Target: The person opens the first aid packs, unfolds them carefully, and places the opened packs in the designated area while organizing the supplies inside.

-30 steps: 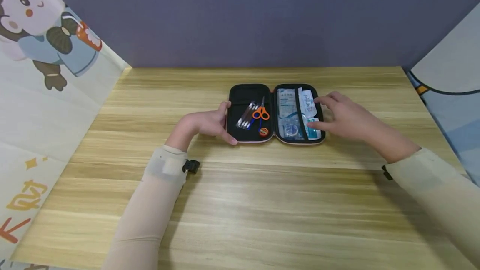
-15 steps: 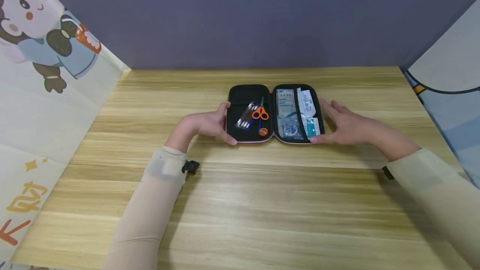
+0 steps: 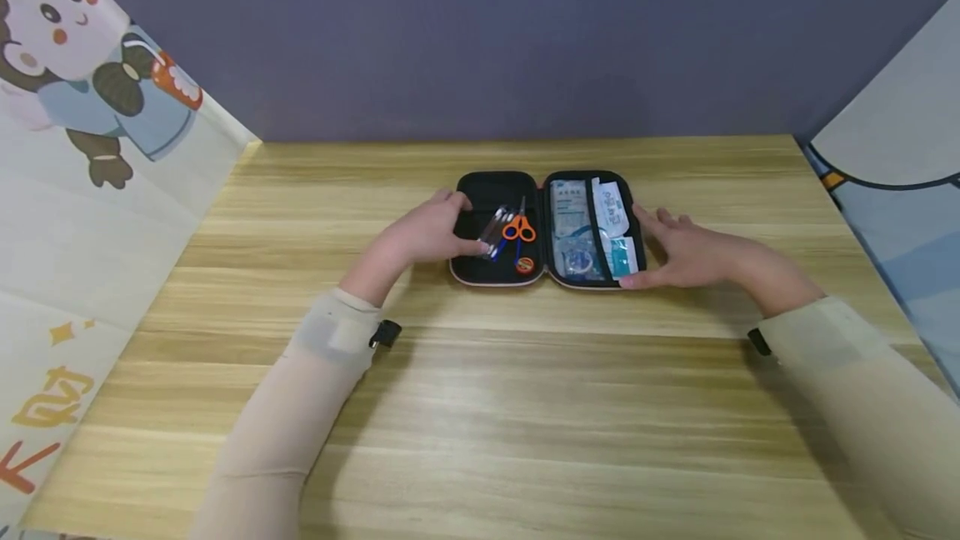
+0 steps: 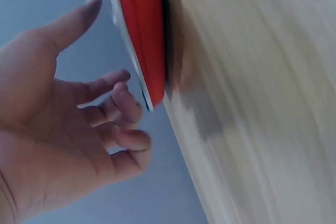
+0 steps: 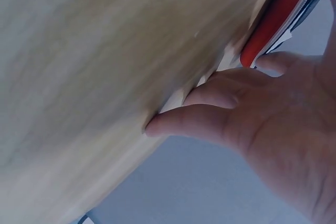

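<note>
A zip case (image 3: 498, 187), black inside and red outside, lies unfolded on the table. Its left half holds small scissors (image 3: 520, 222) with orange handles, a bundle of clear tubes like swabs (image 3: 492, 227) and a small round orange item (image 3: 525, 266). My left hand (image 3: 427, 232) hovers at this half, thumb over the tubes; the left wrist view shows its fingers loosely bent, with nothing in them. My right hand (image 3: 690, 255) touches the right half's outer edge, thumb at the front corner, other fingers spread. Behind an elastic band there sit clear packets (image 3: 572, 215) and a white-and-teal sachet (image 3: 623, 257).
The case rests toward the back of a wood-grain table (image 3: 480, 423). A dark blue-grey panel (image 3: 525, 40) rises behind the table. A cartoon-printed sheet (image 3: 82, 215) borders the left side, and another printed sheet (image 3: 892, 215) the right.
My left hand has come off the case's left edge and moved right, over the tubes. My right hand has moved from above the packets to the case's right edge.
</note>
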### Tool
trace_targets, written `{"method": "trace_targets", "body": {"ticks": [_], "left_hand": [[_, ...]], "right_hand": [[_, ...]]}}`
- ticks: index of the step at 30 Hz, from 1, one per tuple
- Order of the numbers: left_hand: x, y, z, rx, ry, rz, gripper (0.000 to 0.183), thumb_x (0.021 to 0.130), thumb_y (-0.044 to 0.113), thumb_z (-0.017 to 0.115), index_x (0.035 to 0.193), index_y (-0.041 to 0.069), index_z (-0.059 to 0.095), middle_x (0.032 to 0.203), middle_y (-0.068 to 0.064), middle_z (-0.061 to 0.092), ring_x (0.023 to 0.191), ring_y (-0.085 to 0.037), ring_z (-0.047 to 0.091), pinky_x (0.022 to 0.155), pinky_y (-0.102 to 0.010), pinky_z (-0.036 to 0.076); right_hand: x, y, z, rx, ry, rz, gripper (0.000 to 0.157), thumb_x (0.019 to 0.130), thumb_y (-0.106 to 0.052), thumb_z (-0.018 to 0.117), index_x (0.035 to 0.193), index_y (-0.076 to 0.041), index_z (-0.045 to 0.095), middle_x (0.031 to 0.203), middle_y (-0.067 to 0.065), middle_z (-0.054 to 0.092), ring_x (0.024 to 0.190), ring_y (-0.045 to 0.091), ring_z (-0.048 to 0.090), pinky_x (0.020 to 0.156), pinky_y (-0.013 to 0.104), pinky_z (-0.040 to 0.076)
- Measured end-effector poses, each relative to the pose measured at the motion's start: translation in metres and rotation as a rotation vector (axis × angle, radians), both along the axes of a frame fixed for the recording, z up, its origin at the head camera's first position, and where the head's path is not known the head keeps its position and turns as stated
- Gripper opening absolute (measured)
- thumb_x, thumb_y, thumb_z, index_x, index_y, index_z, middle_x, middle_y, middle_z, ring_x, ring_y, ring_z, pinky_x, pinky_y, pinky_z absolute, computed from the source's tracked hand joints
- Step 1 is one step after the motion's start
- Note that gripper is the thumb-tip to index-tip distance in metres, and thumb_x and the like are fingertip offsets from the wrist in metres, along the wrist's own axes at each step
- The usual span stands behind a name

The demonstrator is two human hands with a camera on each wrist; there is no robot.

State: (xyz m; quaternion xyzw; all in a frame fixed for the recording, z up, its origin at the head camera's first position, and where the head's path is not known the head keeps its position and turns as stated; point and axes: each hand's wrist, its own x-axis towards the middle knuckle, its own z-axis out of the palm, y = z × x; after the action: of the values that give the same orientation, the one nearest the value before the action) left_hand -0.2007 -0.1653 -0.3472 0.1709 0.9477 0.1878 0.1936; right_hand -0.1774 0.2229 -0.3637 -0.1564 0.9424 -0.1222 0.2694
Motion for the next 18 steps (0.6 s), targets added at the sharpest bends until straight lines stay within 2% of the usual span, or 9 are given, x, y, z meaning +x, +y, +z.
{"method": "trace_targets", "body": {"ticks": [2,5,8,14,18], "left_hand": [[0.002,0.009,0.0,-0.038,0.042,-0.03,0.076,0.097,0.049,0.076,0.151,0.002,0.052,0.15,-0.019,0.056,0.134,-0.033,0.06,0.118,-0.048,0.049],[0.004,0.018,0.0,-0.063,0.07,-0.07,0.06,0.099,0.041,0.075,0.142,0.002,0.061,0.123,-0.014,0.071,0.108,-0.028,0.068,0.101,-0.043,0.056],[0.004,0.021,0.0,-0.047,0.08,-0.053,0.047,0.099,0.029,0.074,0.137,0.003,0.065,0.104,-0.008,0.073,0.09,-0.022,0.066,0.088,-0.039,0.056],[0.0,0.016,-0.001,0.042,0.12,0.018,0.036,0.093,0.009,0.071,0.128,0.001,0.071,0.103,-0.009,0.075,0.087,-0.021,0.065,0.081,-0.034,0.055],[-0.002,0.014,0.0,0.02,0.152,0.022,0.03,0.092,0.007,0.068,0.121,0.004,0.075,0.096,-0.008,0.072,0.083,-0.022,0.062,0.076,-0.034,0.052]], "right_hand": [[0.001,0.0,0.0,-0.003,-0.009,-0.01,0.133,0.088,-0.077,0.069,0.171,-0.015,-0.014,0.17,0.042,-0.007,0.151,0.074,-0.001,0.116,0.087,0.015],[0.002,0.0,0.001,-0.012,-0.018,-0.021,0.132,0.088,-0.077,0.069,0.17,-0.017,-0.015,0.17,0.042,-0.008,0.151,0.074,-0.003,0.116,0.088,0.013],[0.002,0.0,0.001,-0.021,-0.026,-0.026,0.131,0.088,-0.076,0.069,0.17,-0.018,-0.015,0.17,0.042,-0.009,0.151,0.074,-0.005,0.116,0.088,0.012],[0.003,0.0,0.001,-0.03,-0.04,-0.039,0.131,0.088,-0.077,0.069,0.17,-0.02,-0.016,0.17,0.041,-0.011,0.151,0.073,-0.006,0.116,0.088,0.012],[0.003,0.0,0.001,-0.033,-0.044,-0.041,0.13,0.089,-0.077,0.068,0.17,-0.021,-0.016,0.171,0.04,-0.012,0.152,0.072,-0.008,0.116,0.088,0.011]]}}
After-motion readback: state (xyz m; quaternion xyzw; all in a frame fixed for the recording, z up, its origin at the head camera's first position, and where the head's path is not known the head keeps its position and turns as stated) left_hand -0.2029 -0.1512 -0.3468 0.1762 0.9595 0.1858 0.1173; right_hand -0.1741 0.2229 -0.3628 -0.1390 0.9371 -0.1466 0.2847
